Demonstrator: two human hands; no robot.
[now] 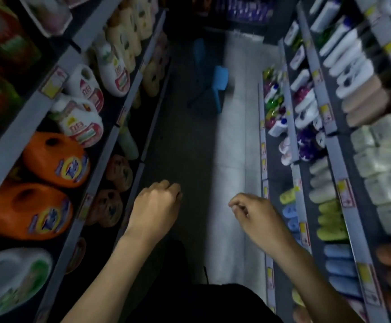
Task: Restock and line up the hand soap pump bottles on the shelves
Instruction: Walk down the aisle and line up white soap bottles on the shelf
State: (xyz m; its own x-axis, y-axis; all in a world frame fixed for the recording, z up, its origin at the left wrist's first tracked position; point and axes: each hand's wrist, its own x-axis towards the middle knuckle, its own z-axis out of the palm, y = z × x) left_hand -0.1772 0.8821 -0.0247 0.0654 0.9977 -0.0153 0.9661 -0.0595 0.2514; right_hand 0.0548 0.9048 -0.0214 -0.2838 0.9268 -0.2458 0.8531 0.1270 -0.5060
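I stand in a dim shop aisle between two shelf racks. My left hand (156, 203) hangs over the aisle floor with its fingers curled into a loose fist, holding nothing. My right hand (254, 212) is also loosely curled and empty, close to the low right shelf edge. Small pump bottles (275, 106) in green, pink and white stand on the lowest right shelf further down the aisle. White bottles (306, 106) stand on the shelf above them. Both hands are apart from all bottles.
Orange detergent jugs (54, 159) and white jugs (80, 122) fill the left shelves. Yellow and blue packs (329, 220) and white packs (381, 159) lie on the right shelves. A blue plastic chair (218, 85) stands in the aisle ahead. The grey tiled floor (231, 148) runs between the racks.
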